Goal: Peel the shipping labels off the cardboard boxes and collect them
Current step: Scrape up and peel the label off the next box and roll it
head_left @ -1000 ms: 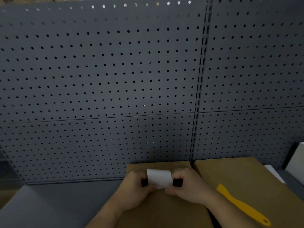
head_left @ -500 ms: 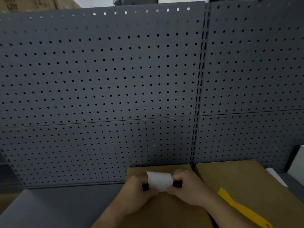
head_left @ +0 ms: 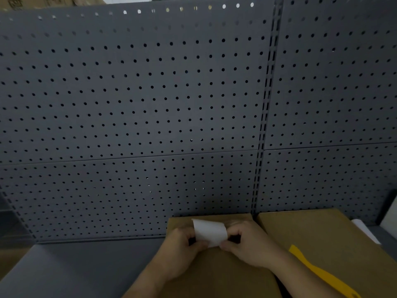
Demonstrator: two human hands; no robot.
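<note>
A person's two bare hands are meeting low in the middle of the view, over the top of a brown cardboard box [head_left: 225, 276]. The left hand [head_left: 180, 252] and the right hand [head_left: 250, 244] are each pinching one side of a white shipping label [head_left: 209, 232], their fingers [head_left: 198, 246] closed tight on the paper. The label is curling upward into a soft arch between the hands, its blank side facing the camera, and most of it is standing clear of the cardboard; whether its lower edge is touching or sticking to the box is hidden behind the fingers. A second cardboard box [head_left: 318, 233] is sitting just beside the first, on the person's right, with a yellow plastic scraper [head_left: 318, 274] lying across its top, untouched. No label is showing on the visible top of either box. A grey tabletop [head_left: 75, 267] is stretching away to the left, and a tall grey pegboard wall [head_left: 150, 104] is filling the background behind the boxes. Judging from this, the peel of this one label is nearly or fully done, while setting it aside appears yet to come, and no pile of collected labels is in view.
</note>
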